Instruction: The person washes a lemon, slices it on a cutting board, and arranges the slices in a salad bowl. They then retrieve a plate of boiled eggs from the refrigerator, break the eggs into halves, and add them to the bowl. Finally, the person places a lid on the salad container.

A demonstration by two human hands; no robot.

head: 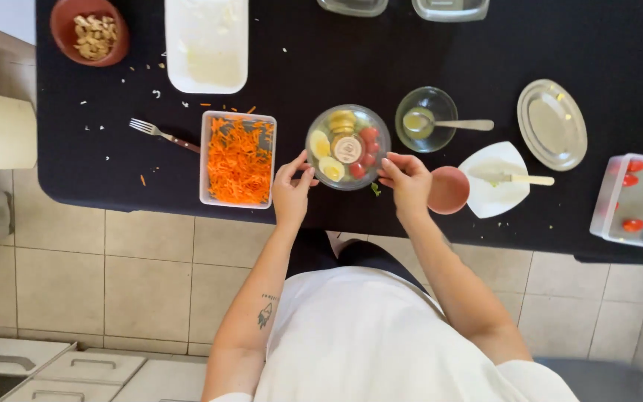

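Hands gripping salad bowl (347, 147) at table edge.
Your left hand (292, 187) and right hand (406, 179) are clasping its rim; grated carrot tray (239, 158) is sitting just beside.

A round clear plastic salad container (347, 147) sits near the front edge of the black counter (411, 52), at its middle, with a small round lidded cup bearing a beige label (347, 148) at its centre. At the far right stands a rectangular clear container (638, 199) holding red tomatoes. Two more clear containers (403, 7) show partly at the far edge. A clear oval lid (551, 123) lies right of centre. No signs or screens show.
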